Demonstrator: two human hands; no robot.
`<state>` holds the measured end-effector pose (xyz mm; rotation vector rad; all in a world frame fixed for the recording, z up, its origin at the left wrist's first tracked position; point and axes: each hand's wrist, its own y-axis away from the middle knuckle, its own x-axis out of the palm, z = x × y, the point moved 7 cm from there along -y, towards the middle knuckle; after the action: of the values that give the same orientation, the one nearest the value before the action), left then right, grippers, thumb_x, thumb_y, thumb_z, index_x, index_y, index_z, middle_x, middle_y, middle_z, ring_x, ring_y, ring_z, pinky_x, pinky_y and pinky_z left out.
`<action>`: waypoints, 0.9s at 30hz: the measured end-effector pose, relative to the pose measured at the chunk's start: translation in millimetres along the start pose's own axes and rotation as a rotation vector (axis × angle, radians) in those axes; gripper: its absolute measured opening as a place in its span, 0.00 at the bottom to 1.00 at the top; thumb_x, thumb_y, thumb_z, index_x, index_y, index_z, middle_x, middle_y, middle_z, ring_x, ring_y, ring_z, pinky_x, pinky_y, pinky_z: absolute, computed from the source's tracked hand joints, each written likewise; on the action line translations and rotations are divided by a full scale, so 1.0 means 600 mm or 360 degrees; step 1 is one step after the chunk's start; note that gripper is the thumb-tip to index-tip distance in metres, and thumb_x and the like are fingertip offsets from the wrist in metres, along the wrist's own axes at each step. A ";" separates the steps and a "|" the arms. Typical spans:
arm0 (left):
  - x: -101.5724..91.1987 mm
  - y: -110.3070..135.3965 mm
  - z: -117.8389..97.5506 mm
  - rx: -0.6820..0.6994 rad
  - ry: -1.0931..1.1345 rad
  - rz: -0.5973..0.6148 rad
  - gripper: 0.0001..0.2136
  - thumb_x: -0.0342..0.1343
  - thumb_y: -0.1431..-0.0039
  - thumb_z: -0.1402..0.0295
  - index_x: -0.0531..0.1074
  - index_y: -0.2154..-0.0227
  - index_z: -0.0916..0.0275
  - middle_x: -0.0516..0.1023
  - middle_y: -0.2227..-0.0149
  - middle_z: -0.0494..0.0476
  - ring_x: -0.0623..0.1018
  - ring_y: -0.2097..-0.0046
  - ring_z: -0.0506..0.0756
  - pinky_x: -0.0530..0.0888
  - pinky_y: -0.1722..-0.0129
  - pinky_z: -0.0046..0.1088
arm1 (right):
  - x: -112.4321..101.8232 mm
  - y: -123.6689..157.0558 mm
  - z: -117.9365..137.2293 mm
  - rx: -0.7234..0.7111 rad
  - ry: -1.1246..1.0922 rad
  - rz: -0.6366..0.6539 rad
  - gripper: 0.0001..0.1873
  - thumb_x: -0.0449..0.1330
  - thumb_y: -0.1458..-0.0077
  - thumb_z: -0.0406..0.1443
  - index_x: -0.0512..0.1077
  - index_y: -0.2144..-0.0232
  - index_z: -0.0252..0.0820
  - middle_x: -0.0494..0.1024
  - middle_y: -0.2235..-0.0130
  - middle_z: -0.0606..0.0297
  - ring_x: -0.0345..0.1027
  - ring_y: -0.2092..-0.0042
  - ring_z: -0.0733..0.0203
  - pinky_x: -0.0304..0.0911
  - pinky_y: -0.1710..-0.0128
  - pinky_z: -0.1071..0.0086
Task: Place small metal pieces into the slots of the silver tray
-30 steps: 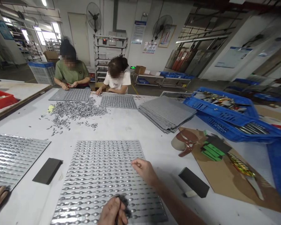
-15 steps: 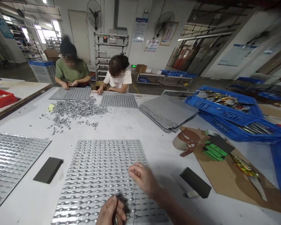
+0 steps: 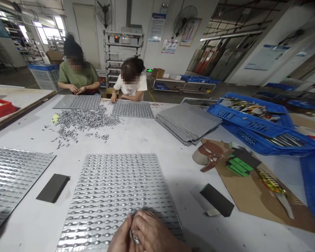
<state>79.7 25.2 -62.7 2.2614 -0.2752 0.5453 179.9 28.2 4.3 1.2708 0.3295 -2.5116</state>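
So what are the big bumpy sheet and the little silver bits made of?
The bumpy sheet looks like thin shiny plastic or foil: rows of glossy, silvery dimples catch the light, so either could be right. The little silver bits heaped farther up the table look like bright metal, glinting like polished steel. The black block looks matte, maybe foam or rubber.

Your tray (image 3: 115,189) lies at lower centre of the frame on the bench (image 3: 147,140). A flat block (image 3: 52,188) sits just left of it, another block (image 3: 216,204) to its right. The loose pile of parts (image 3: 84,120) lies behind it, upper left; the stacked trays (image 3: 187,122) upper centre-right; the crates (image 3: 254,122) far right.
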 end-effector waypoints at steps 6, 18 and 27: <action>0.012 -0.009 0.018 0.0208 0.0122 0.0028 0.19 0.65 0.46 0.46 0.79 0.79 0.56 0.73 0.79 0.52 0.66 0.76 0.51 0.60 0.73 0.31 | -0.053 -0.005 -0.007 0.0168 -0.0501 -0.0153 0.11 0.50 0.34 0.29 0.67 0.68 0.45 0.73 0.63 0.63 0.70 0.61 0.59 0.68 0.60 0.67; 0.015 0.008 0.020 -0.0017 0.0325 0.0294 0.20 0.72 0.51 0.48 0.73 0.79 0.57 0.62 0.85 0.47 0.52 0.83 0.44 0.47 0.78 0.27 | -0.042 0.016 0.006 0.0205 -0.0900 -0.0351 0.09 0.56 0.33 0.36 0.71 0.67 0.47 0.71 0.61 0.64 0.71 0.58 0.58 0.69 0.54 0.65; 0.018 0.016 -0.021 0.0243 0.0087 0.0305 0.26 0.70 0.50 0.43 0.65 0.73 0.59 0.62 0.85 0.41 0.53 0.82 0.43 0.47 0.79 0.24 | -0.005 0.027 -0.021 0.0581 -0.1289 -0.0257 0.13 0.60 0.37 0.45 0.70 0.67 0.43 0.72 0.75 0.69 0.68 0.72 0.61 0.63 0.69 0.69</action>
<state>81.9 27.8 -43.9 2.3772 -0.4392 0.7494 196.7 18.1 -1.8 0.2276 -0.2348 -3.0514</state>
